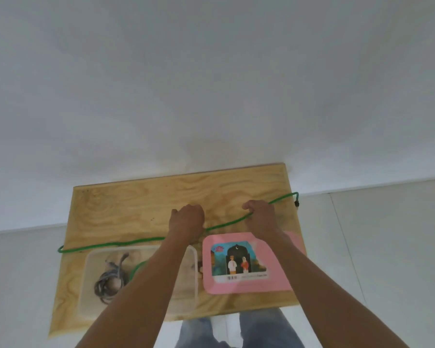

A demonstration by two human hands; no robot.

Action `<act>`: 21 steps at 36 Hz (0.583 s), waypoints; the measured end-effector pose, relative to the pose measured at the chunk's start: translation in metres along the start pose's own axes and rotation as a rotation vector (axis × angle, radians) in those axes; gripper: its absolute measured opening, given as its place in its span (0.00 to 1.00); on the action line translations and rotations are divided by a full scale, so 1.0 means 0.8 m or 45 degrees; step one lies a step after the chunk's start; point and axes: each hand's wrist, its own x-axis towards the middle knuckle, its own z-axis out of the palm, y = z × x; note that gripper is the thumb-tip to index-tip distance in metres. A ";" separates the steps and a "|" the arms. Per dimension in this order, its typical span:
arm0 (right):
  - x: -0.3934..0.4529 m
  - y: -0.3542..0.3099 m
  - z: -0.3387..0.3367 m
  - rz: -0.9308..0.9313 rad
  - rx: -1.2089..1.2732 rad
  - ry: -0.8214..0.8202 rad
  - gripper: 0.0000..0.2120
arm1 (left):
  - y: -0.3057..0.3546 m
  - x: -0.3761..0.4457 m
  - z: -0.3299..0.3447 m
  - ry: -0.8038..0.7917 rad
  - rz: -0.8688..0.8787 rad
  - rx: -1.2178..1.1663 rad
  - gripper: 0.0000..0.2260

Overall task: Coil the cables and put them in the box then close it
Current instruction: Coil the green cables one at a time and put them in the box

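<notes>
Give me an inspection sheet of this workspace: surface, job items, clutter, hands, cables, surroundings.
Surface: plywood board, pale wood grain, set against a white wall.
Job's things: clear plastic box, open, at the near left of the board; pink lid with a picture label lying flat to the right of the box.
Clutter: nothing seen.
Hands: left hand and right hand each have a grip on the green cable, fingers curled round it.
Cables: green cable stretched across the board, uncoiled, its black-tipped end hanging past the right edge; grey cable coiled inside the box; a green loop shows in the box beside the left forearm.
Surroundings: white wall, pale tiled floor, the person's jeans below the board.
</notes>
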 end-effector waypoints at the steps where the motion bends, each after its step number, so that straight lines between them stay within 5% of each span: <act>1: 0.007 0.008 0.005 -0.009 -0.026 -0.016 0.20 | 0.003 0.004 0.004 -0.025 -0.012 0.025 0.12; 12: 0.026 0.006 -0.001 -0.143 -0.315 -0.076 0.10 | 0.021 0.008 0.012 -0.066 -0.023 0.064 0.14; 21: 0.025 -0.065 -0.059 -0.373 -0.288 0.229 0.07 | -0.040 -0.013 -0.075 0.312 0.063 -0.683 0.09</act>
